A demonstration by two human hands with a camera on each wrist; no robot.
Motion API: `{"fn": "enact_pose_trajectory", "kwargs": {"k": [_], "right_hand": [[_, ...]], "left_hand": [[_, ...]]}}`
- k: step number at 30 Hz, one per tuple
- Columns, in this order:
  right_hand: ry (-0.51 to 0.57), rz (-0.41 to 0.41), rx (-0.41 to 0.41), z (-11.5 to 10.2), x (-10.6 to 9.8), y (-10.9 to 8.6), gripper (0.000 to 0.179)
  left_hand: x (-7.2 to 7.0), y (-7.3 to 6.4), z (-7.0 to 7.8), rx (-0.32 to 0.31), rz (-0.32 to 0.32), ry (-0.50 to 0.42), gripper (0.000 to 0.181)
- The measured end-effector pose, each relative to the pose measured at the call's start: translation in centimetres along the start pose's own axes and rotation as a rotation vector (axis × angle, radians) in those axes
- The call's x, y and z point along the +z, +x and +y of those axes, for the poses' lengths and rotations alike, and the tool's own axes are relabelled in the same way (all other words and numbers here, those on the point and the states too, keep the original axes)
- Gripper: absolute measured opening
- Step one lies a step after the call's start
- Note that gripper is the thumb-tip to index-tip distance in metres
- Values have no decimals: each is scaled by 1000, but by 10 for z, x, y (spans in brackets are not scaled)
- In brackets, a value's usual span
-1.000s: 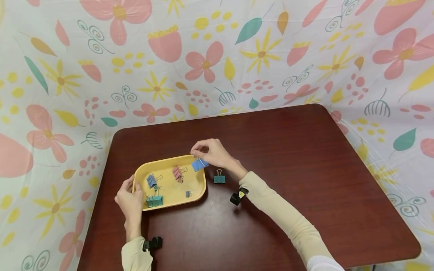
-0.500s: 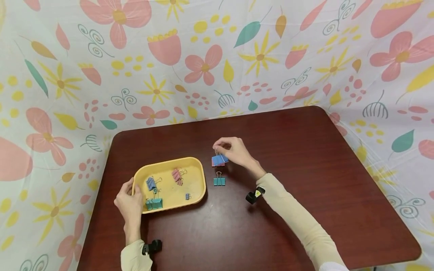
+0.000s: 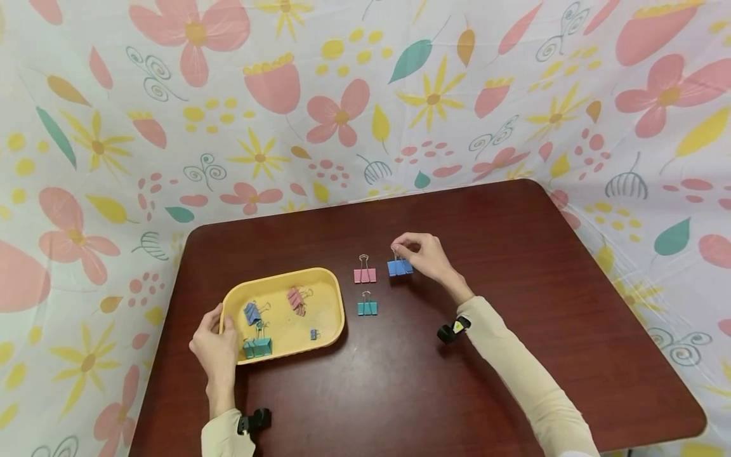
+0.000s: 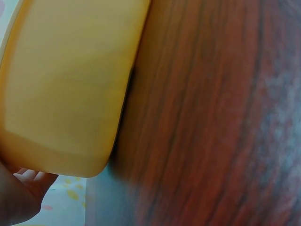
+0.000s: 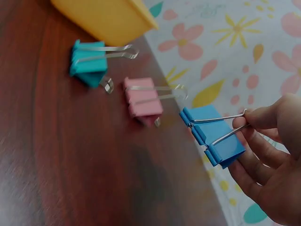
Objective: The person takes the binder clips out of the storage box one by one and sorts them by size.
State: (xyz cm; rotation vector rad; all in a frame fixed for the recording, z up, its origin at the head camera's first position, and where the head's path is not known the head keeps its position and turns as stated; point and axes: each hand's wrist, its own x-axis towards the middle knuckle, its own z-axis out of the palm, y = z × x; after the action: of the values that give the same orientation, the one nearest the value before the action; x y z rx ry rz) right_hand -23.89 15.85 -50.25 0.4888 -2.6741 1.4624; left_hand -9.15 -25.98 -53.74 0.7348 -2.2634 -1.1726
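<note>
My right hand (image 3: 424, 255) pinches a blue binder clip (image 5: 214, 134) by its wire handle, close over the table right of a pink binder clip (image 3: 365, 275). Below the pink one, a teal binder clip (image 3: 367, 308) sits on the table. At the left end of a yellow tray (image 3: 337, 298), my left hand (image 3: 214, 346) grips the rim, thumb on the inner side. Inside the tray lie a blue binder clip (image 3: 252, 312), a teal binder clip (image 3: 258, 347), some pink binder clips (image 3: 296, 299) and a tiny blue binder clip (image 3: 313, 334).
The dark red-brown table (image 3: 485, 241) has rounded corners and carries everything here. Behind it and along both sides hangs a flower-print cloth (image 3: 342, 158). Black wrist cameras (image 3: 454, 330) are strapped over both sleeves.
My right hand has carried the blue binder clip rightward from over the tray, past the pink clip, which now shows uncovered. My left hand keeps its grip on the tray.
</note>
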Motion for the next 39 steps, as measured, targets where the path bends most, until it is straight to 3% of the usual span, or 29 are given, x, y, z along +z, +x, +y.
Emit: {"fn": "enact_pose_trajectory", "kwargs": {"k": [13,21,25,29,39], "right_hand": [[-25,-17,73,30,7,-10,16],[-59,-15,98,32,6,-13,22],[-75,31,44,17,7,-8,28],[-19,47,-25,-6,9,2,28],[107,-66,-147,-67,26,26,24]], "left_hand": [[-2,-4,-4,-11,8,-3,31],[-3,-2,-4,8,17,-4,31],[-2,0,-3,17,19,2,31],[-2,1,-1,21,22,4,30],[0,1,-2,20,17,5,30]]}}
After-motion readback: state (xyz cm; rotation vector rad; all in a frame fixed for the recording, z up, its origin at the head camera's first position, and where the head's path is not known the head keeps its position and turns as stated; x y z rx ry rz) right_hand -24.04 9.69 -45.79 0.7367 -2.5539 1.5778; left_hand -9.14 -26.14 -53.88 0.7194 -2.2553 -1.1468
